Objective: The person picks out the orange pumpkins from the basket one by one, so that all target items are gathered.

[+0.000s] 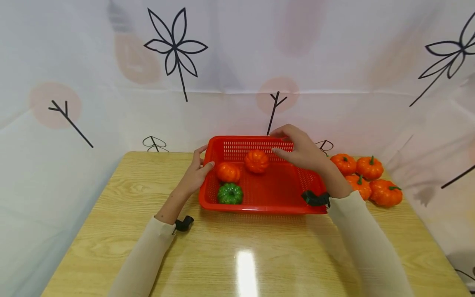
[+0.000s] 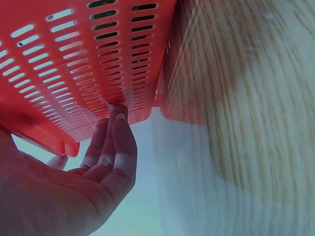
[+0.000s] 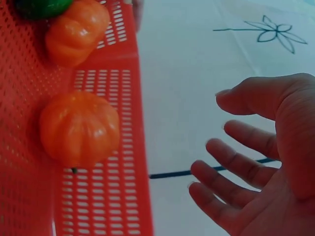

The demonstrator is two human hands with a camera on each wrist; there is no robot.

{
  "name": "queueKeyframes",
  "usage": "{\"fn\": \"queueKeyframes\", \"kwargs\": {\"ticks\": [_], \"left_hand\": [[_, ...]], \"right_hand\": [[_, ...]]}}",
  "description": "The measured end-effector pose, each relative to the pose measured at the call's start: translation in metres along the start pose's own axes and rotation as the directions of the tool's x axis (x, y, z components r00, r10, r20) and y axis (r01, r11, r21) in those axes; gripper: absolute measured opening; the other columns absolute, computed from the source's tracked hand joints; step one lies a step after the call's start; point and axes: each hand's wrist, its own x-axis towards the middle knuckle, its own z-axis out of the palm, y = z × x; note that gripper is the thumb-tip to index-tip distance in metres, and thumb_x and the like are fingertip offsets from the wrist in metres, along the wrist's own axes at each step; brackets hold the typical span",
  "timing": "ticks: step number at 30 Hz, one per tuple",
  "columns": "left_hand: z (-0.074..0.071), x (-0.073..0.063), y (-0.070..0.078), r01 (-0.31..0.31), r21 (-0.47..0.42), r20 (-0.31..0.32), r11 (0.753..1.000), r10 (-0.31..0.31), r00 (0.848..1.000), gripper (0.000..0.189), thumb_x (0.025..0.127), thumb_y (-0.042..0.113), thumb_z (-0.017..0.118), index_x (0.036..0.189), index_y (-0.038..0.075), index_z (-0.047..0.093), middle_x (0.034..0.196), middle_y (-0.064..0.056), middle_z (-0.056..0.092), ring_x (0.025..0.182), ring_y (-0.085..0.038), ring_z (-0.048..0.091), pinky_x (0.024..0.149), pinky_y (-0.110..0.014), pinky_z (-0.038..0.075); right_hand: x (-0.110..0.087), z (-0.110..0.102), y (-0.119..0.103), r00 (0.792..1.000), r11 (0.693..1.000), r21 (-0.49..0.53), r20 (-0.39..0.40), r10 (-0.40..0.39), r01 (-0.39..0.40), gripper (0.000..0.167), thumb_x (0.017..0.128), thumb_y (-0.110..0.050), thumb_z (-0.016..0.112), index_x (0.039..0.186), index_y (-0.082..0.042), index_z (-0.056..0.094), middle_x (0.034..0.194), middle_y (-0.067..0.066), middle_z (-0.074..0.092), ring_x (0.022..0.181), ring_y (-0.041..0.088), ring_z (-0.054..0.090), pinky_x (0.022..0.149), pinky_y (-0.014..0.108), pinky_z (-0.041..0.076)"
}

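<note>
A red plastic basket point(image 1: 274, 181) with slotted walls stands on the wooden table. My left hand point(image 1: 194, 175) grips its left end, thumb at the rim and fingers against the outer wall; in the left wrist view the fingertips point(image 2: 119, 110) touch the slots. Inside, at the left, sit a green pumpkin point(image 1: 230, 194) and an orange pumpkin point(image 1: 228, 172) behind it. Another orange pumpkin point(image 1: 256, 161) lies by the back wall. Over the back right part of the basket, my right hand point(image 1: 298, 148) is held with fingers spread and nothing in them.
Several orange pumpkins point(image 1: 386, 193) with green stems sit in a group on the table point(image 1: 130, 231), right of the basket, partly behind the right forearm. A pale cloth point(image 1: 230, 62) printed with black plant drawings hangs behind the table.
</note>
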Motion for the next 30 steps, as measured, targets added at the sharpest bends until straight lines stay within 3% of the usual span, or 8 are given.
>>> {"fn": "queueKeyframes", "kwargs": {"ticks": [4, 10, 21, 30], "left_hand": [[0.000, 0.001, 0.000, -0.008, 0.000, 0.008, 1.000, 0.008, 1.000, 0.067, 0.111, 0.025, 0.050, 0.169, 0.022, 0.016, 0.125, -0.026, 0.051, 0.101, -0.040, 0.072, 0.079, -0.046, 0.066], [0.001, 0.000, 0.001, -0.001, 0.004, 0.003, 1.000, 0.001, 1.000, 0.067, 0.111, 0.025, 0.051, 0.169, 0.023, 0.016, 0.124, -0.025, 0.051, 0.099, -0.038, 0.072, 0.078, -0.045, 0.066], [-0.001, -0.001, 0.003, -0.006, 0.020, -0.013, 1.000, 0.006, 1.000, 0.066, 0.110, 0.024, 0.052, 0.168, 0.023, 0.021, 0.123, -0.025, 0.053, 0.099, -0.037, 0.071, 0.076, -0.044, 0.067], [0.001, 0.000, 0.001, -0.010, 0.019, -0.006, 1.000, 0.010, 1.000, 0.067, 0.111, 0.024, 0.050, 0.169, 0.019, 0.018, 0.127, -0.027, 0.051, 0.106, -0.042, 0.069, 0.081, -0.048, 0.066]], "right_hand": [[0.012, 0.012, 0.007, 0.998, 0.999, 0.003, 0.037, 0.041, -0.041, 0.046, 0.098, -0.011, 0.076, 0.138, 0.003, 0.059, 0.137, 0.022, 0.061, 0.130, 0.042, 0.056, 0.114, 0.061, 0.043], [0.028, 0.034, 0.013, 0.988, 0.994, -0.086, 0.137, 0.072, -0.061, 0.053, 0.097, -0.015, 0.076, 0.141, 0.004, 0.056, 0.141, 0.023, 0.056, 0.132, 0.041, 0.053, 0.115, 0.058, 0.043], [0.051, 0.069, 0.000, 0.961, 0.980, -0.199, 0.269, 0.061, -0.006, 0.067, 0.097, -0.025, 0.076, 0.153, -0.001, 0.048, 0.151, 0.020, 0.043, 0.136, 0.039, 0.048, 0.118, 0.056, 0.042], [0.049, 0.074, 0.003, 0.898, 0.961, -0.272, 0.408, 0.166, -0.054, 0.073, 0.093, -0.023, 0.080, 0.155, -0.001, 0.048, 0.160, 0.026, 0.039, 0.147, 0.048, 0.035, 0.121, 0.064, 0.035]]}}
